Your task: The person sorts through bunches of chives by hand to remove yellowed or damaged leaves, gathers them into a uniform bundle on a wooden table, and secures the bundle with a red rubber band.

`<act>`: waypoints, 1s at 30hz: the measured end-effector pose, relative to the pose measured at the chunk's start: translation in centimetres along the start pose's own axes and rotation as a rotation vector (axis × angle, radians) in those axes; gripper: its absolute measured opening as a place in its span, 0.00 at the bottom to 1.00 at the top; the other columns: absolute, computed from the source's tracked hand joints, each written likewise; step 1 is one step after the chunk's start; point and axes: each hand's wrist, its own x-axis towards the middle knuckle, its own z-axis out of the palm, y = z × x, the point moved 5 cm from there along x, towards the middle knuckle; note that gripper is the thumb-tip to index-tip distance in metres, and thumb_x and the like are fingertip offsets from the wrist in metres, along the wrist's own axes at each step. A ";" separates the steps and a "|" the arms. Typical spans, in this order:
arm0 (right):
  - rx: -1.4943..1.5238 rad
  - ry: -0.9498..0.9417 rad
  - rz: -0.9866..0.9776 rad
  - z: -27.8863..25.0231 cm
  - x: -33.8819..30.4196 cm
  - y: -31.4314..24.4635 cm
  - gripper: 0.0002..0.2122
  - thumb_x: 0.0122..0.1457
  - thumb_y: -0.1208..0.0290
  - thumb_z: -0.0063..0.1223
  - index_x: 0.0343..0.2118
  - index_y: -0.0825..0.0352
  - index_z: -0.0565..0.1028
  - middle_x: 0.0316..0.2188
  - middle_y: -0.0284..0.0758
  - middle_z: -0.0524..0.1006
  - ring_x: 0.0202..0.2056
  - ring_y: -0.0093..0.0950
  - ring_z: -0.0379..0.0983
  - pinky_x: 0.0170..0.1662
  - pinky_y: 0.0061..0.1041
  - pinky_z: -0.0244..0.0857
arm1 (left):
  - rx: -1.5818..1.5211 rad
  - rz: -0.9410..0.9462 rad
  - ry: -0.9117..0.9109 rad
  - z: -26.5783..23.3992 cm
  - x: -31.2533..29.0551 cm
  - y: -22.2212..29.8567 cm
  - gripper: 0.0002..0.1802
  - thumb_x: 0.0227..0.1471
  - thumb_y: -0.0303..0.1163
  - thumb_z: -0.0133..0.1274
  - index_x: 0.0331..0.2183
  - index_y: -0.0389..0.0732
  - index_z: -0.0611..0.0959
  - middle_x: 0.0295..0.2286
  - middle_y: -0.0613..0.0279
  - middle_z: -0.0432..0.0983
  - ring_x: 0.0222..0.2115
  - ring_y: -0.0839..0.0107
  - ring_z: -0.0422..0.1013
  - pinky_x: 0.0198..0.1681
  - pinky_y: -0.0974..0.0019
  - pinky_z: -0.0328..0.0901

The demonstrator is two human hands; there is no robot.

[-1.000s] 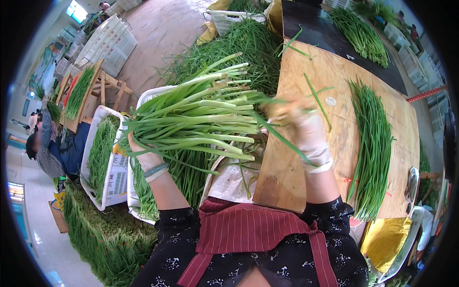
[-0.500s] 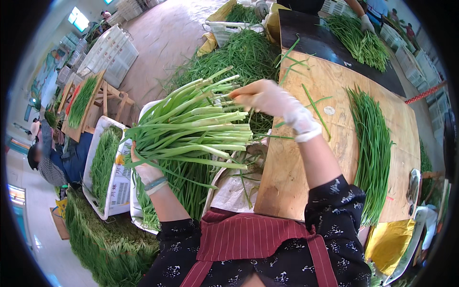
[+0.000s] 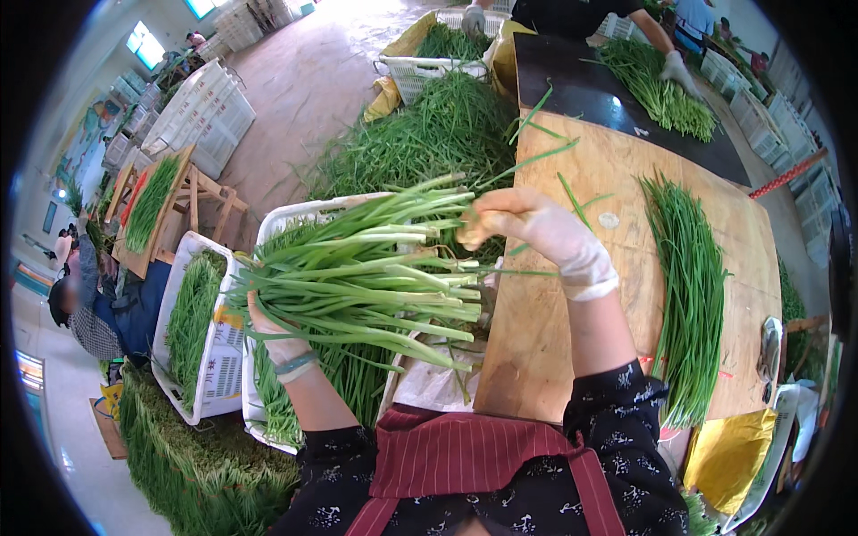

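My left hand [image 3: 273, 323], in a pale glove with a blue-green band at the wrist, is closed round a thick bunch of garlic chives [image 3: 375, 268]. The bunch lies nearly level, pale stem ends to the right and leaves to the left. At the upper stem ends is my right hand [image 3: 532, 225], gloved, with its fingers bent together. What its fingertips hold, if anything, I cannot make out. Under the bunch stands a white crate [image 3: 295, 213] with more chives. To the right, a neat row of chives [image 3: 686, 286] lies on the wooden board [image 3: 572, 339].
Beyond the bunch is a large heap of loose greens [image 3: 420, 134]. A second white crate [image 3: 210, 375] stands at the left, above stacked chives [image 3: 179, 447]. Across the dark tabletop [image 3: 572, 80], a co-worker's gloved hand [image 3: 681, 73] touches another bunch. A seated person [image 3: 116, 313] is at far left.
The bunch in my left hand has dropped slightly and its stem ends have spread. My right hand has shifted right and down a little, still by the stem ends. The co-worker's hand has moved lower.
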 end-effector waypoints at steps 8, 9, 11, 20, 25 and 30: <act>-1.121 1.136 0.237 -12.9 -11.3 2.6 0.23 0.54 0.60 0.50 0.48 0.71 0.66 0.48 0.43 0.68 0.50 0.35 0.64 0.51 0.36 0.58 | -0.056 0.061 0.211 0.1 -0.2 1.5 0.21 0.54 0.39 0.35 0.44 0.36 0.72 0.41 0.54 0.70 0.40 0.61 0.69 0.44 0.57 0.65; -1.220 1.191 0.464 -12.3 -11.6 4.8 0.25 0.53 0.59 0.50 0.50 0.70 0.63 0.50 0.44 0.65 0.52 0.36 0.60 0.53 0.38 0.53 | 0.088 0.209 0.231 0.4 -1.0 2.6 0.22 0.55 0.39 0.35 0.45 0.37 0.72 0.42 0.54 0.70 0.40 0.61 0.68 0.45 0.56 0.64; -1.419 1.291 0.963 -10.9 -13.2 8.3 0.31 0.52 0.55 0.49 0.55 0.67 0.57 0.55 0.45 0.58 0.57 0.39 0.53 0.58 0.42 0.45 | 0.374 0.465 0.265 1.7 -2.6 2.7 0.22 0.55 0.40 0.34 0.46 0.38 0.71 0.44 0.53 0.68 0.42 0.60 0.67 0.47 0.56 0.63; -0.526 0.929 -0.307 -8.8 2.6 6.8 0.17 0.55 0.72 0.48 0.49 0.63 0.68 0.49 0.39 0.68 0.50 0.31 0.63 0.53 0.26 0.55 | -0.021 0.152 0.129 3.1 3.0 0.5 0.21 0.54 0.42 0.34 0.41 0.39 0.75 0.40 0.57 0.72 0.41 0.63 0.67 0.45 0.58 0.60; -0.316 0.495 -0.108 -1.2 4.2 -3.3 0.12 0.52 0.71 0.53 0.39 0.70 0.75 0.32 0.35 0.77 0.36 0.21 0.71 0.42 0.18 0.62 | -0.075 0.109 0.130 2.4 2.5 0.7 0.22 0.54 0.40 0.33 0.41 0.38 0.75 0.39 0.56 0.73 0.39 0.63 0.67 0.42 0.60 0.62; -0.346 0.252 -0.010 -0.4 6.2 -2.7 0.10 0.51 0.69 0.52 0.33 0.70 0.77 0.24 0.31 0.76 0.26 0.20 0.66 0.33 0.20 0.62 | -0.083 0.085 0.081 3.2 2.4 -0.2 0.22 0.51 0.43 0.37 0.40 0.38 0.75 0.38 0.56 0.73 0.39 0.60 0.67 0.42 0.56 0.62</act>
